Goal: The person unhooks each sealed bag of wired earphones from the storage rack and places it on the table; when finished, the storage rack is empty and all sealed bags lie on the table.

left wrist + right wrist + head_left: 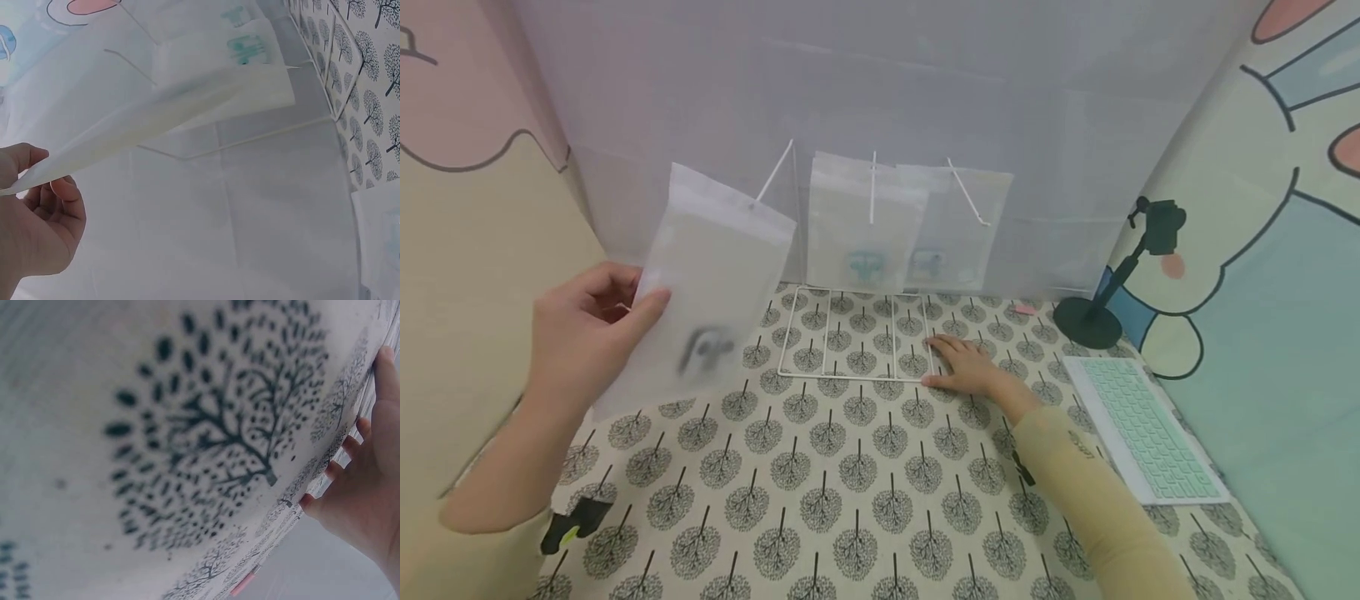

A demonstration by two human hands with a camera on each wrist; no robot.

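Observation:
My left hand (580, 333) pinches the left edge of a frosted plastic bag (700, 250) between thumb and fingers. A dark printed mark shows near the bag's lower part. The bag's top edge meets the tip of the left prong of a white wire rack (857, 377); whether the prong passes through it, I cannot tell. From the other two prongs hang more frosted bags (842, 217) with bluish marks. Spread over the right end of the rack's base, my right hand (966, 367) touches the wire with its fingertips and thumb. In the left wrist view the pinched bag (125, 134) appears edge-on.
A tree-patterned cloth (820, 508) covers the table. To the right lie a white and mint keyboard (1150, 425) and a black stand (1088, 323) with a clamp head. A small pink piece (1025, 309) lies near the back. Pale curtain walls stand behind and at both sides.

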